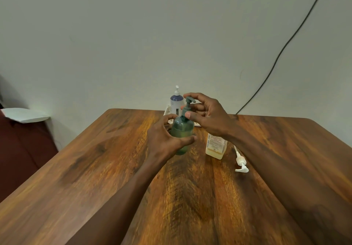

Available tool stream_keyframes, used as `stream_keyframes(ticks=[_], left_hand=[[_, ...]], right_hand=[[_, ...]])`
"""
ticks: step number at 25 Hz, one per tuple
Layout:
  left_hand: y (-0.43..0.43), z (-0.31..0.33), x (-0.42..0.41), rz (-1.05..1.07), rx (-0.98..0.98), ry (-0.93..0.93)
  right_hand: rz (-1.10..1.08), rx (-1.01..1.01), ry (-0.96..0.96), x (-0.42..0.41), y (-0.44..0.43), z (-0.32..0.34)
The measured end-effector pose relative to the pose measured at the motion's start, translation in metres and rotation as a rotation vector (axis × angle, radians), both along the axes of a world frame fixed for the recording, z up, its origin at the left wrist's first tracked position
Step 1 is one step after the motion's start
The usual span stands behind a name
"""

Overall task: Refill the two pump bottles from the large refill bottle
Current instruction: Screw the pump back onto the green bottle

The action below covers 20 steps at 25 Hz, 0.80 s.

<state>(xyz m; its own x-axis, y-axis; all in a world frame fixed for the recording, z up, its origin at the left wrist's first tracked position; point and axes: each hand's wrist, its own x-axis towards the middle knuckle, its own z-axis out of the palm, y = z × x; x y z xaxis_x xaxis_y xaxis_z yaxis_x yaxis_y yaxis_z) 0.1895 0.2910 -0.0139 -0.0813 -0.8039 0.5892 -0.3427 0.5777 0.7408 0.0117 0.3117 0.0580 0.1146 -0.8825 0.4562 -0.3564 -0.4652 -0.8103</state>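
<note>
Left hand [164,140] grips rounded green bottle [182,130] (translucent plastic).

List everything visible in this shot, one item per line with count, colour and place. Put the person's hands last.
Table: one, brown wood grain, fills the lower view.
Green pump bottle: one, dark green, centre of the table, pump head on.
Clear bottle: one, pale yellow liquid, white label, right of the green one, partly behind the right forearm.
Loose pump: one, white, lying on the table beside the clear bottle.
White pump bottle: one, white with a dark blue shoulder, far table edge.
Cable: one, black, on the wall at right.
Left hand: wrapped around the green bottle's body.
Right hand: fingers at the green bottle's pump neck.
</note>
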Motion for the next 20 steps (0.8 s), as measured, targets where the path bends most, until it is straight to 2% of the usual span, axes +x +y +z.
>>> stream_keyframes(ticks=[2,11,13,16,17,18,20], left_hand=[[0.002,0.004,0.0,-0.007,-0.007,-0.006],[0.013,0.025,-0.009,-0.019,-0.095,-0.004],[0.012,0.028,-0.011,-0.019,-0.096,-0.017],[0.008,0.029,-0.014,-0.023,-0.053,-0.021],[0.007,0.029,-0.015,-0.028,-0.047,-0.019],[0.006,0.029,-0.016,-0.028,-0.045,-0.021],[0.007,0.029,-0.019,-0.028,-0.053,-0.029]], right_hand=[[-0.01,0.02,-0.003,-0.001,0.005,0.002],[-0.417,-0.055,0.173,0.007,0.011,0.023],[-0.338,0.01,0.092,0.003,0.012,0.029],[0.03,0.141,-0.219,-0.007,0.016,0.032],[0.059,0.124,-0.209,-0.009,0.017,0.032],[0.022,0.083,-0.153,-0.01,0.018,0.031],[-0.185,-0.005,-0.035,-0.007,0.019,0.031]])
